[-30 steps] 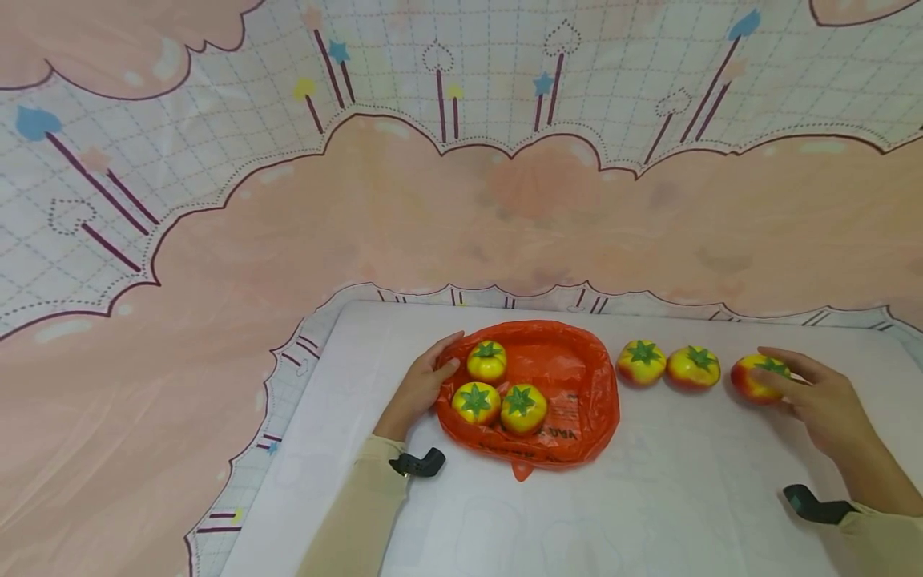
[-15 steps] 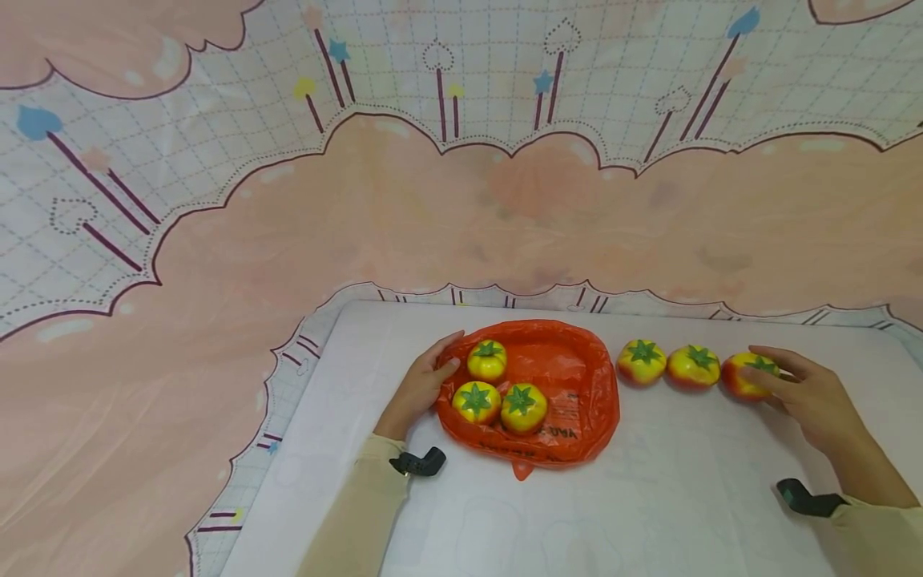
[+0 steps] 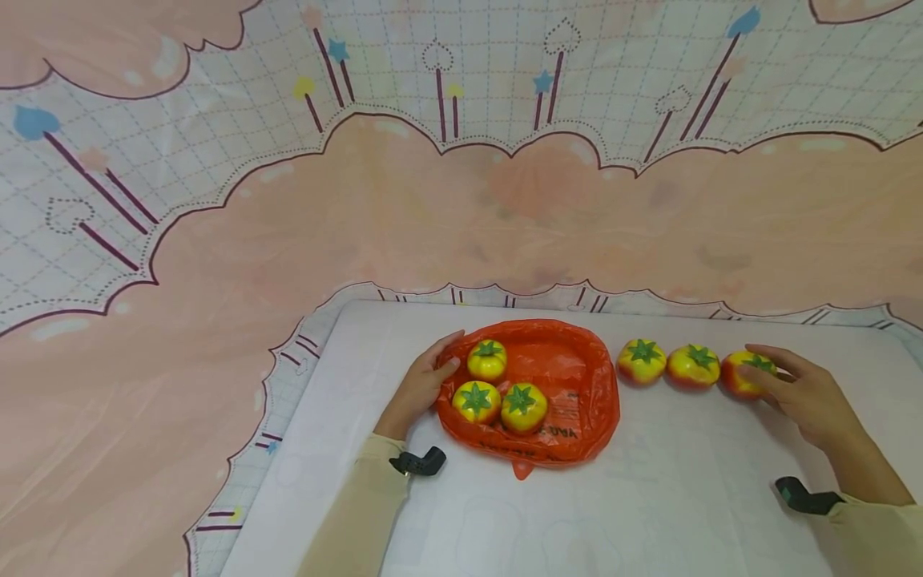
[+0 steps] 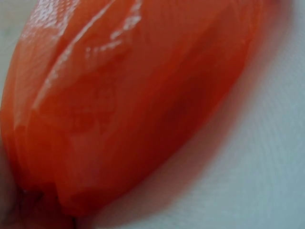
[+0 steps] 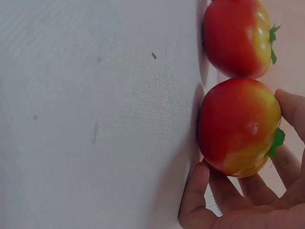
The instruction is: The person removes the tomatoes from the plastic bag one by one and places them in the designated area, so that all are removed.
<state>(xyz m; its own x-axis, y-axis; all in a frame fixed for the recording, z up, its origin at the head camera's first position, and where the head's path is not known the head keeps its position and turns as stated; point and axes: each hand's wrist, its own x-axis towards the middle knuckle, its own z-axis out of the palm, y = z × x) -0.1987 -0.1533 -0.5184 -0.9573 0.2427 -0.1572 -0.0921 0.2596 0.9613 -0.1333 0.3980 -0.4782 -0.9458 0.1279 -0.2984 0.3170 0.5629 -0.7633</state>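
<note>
On table (image 3: 649, 505), right hand (image 3: 815, 398) curled round glossy red-yellow, green-leafed fruit (image 5: 237, 128); left hand (image 3: 419, 390) gripping red bag (image 3: 558, 357).

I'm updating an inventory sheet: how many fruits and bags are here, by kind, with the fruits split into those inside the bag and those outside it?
Bagged fruits: 3
Loose fruits: 3, counting the one in the right hand
Red plastic bag: 1
Total: 7

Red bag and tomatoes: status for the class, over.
Left hand holding red bag. Right hand gripping rightmost tomato. Three tomatoes in bag. Two more tomatoes between right hand and bag, possibly obstructing.
</note>
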